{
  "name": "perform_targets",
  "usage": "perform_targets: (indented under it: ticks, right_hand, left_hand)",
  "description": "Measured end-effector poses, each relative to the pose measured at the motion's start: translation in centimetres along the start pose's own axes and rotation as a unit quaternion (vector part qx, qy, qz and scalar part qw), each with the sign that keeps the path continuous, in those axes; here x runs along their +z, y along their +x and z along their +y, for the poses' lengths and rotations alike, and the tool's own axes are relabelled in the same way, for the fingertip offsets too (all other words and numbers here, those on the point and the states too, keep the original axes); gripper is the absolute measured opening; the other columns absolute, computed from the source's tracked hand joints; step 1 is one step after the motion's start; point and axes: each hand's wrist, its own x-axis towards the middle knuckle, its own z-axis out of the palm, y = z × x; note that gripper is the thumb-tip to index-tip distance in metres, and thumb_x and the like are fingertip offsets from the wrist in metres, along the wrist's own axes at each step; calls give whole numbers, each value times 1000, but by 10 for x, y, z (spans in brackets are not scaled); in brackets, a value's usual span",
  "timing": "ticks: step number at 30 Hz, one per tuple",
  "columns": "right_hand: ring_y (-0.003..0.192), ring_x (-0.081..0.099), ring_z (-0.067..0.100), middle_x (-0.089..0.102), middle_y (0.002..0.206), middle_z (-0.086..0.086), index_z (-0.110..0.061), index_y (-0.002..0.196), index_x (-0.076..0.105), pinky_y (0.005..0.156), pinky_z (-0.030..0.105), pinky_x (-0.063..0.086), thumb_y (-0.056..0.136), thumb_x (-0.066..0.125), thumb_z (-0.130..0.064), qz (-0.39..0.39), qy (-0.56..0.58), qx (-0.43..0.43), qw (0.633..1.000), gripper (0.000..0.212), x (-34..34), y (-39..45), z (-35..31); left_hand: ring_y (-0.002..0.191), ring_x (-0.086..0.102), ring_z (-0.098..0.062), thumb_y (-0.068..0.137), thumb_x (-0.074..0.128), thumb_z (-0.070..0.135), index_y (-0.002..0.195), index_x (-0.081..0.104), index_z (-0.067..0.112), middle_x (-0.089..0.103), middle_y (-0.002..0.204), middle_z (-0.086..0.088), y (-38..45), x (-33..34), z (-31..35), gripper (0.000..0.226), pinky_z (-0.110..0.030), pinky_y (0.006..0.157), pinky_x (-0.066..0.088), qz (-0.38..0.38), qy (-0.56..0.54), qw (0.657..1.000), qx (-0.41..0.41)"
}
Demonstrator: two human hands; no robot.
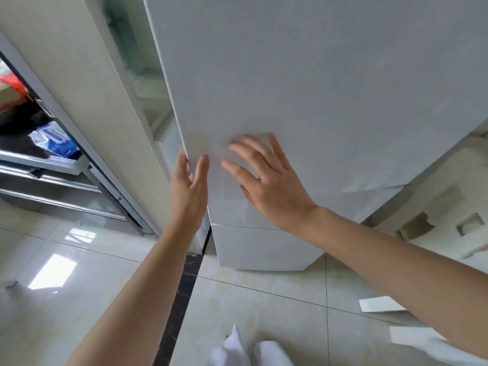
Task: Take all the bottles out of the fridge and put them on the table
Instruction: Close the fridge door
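A white fridge fills the upper right, its upper door (pixel 317 75) standing slightly ajar. My left hand (pixel 188 180) grips the door's left edge, thumb on the front face and fingers behind the edge. My right hand (pixel 266 175) lies flat on the door's front with fingers spread. Through the gap along the door's left side I see pale shelf parts of the fridge interior (pixel 150 83). No bottle shows in this view.
A beige wall panel (pixel 87 101) stands just left of the fridge. Beyond it are sliding-door tracks (pixel 52 191) and clutter. Styrofoam packing (pixel 446 207) sits right of the fridge. Paper pieces (pixel 380 305) lie on the glossy tiled floor.
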Motion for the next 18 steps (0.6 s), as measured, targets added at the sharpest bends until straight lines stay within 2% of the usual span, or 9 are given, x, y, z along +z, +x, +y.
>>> perform_targets:
  ticks: [2, 4, 8, 10, 13, 15, 18]
  right_hand:
    - [137, 38, 32, 50, 142, 14, -13, 131, 58, 114, 57, 24, 87, 62, -1, -16, -34, -17, 999, 46, 8, 4, 8]
    - [139, 36, 32, 46, 146, 14, -13, 133, 55, 113, 59, 23, 88, 60, -2, -26, -59, -29, 998, 46, 13, 8, 14]
    - [141, 35, 31, 41, 150, 11, -14, 136, 53, 114, 58, 24, 92, 53, -2, -34, -105, -51, 993, 45, 22, 14, 27]
    - [141, 34, 29, 39, 151, 10, -15, 139, 50, 115, 56, 23, 94, 47, -1, -42, -130, -62, 989, 46, 27, 16, 34]
    - [141, 35, 28, 38, 151, 8, -15, 140, 48, 114, 54, 24, 98, 28, 2, -49, -155, -72, 984, 49, 32, 21, 44]
    - [140, 37, 27, 39, 151, 6, -16, 140, 48, 113, 52, 26, 99, 18, 3, -50, -172, -74, 981, 54, 34, 24, 49]
    - [138, 40, 23, 42, 149, 2, -18, 139, 50, 112, 49, 29, 100, 24, 2, -31, -190, -82, 978, 51, 40, 27, 54]
  left_hand:
    - [105, 61, -3, 101, 46, 22, 129, 51, 7, 64, 120, -1, 13, 1, -2, 32, -16, 89, 47, -9, 6, 1000, 11]
    - [103, 59, -4, 102, 44, 24, 129, 50, 5, 63, 120, -4, 23, 4, -4, 34, -8, 84, 44, -7, 18, 1000, 15]
    - [115, 56, -17, 102, 41, 27, 132, 48, 6, 61, 125, -8, 41, 9, -9, 37, -18, 90, 44, -5, 13, 1000, 13]
    - [116, 56, -19, 102, 41, 28, 134, 47, 8, 61, 125, -10, 50, 12, -13, 38, -20, 92, 44, -11, 8, 1000, 13]
    - [104, 57, -14, 102, 41, 30, 136, 46, 11, 61, 121, -12, 61, 16, -15, 39, -12, 87, 43, -11, 17, 1000, 7]
    - [101, 58, -10, 101, 42, 31, 135, 47, 12, 63, 118, -8, 68, 18, -17, 40, -16, 90, 45, -13, 7, 1000, 0]
    - [92, 57, -5, 97, 42, 37, 134, 47, 11, 62, 101, 6, 76, 21, -22, 45, -17, 86, 45, -8, 1, 1000, 6]
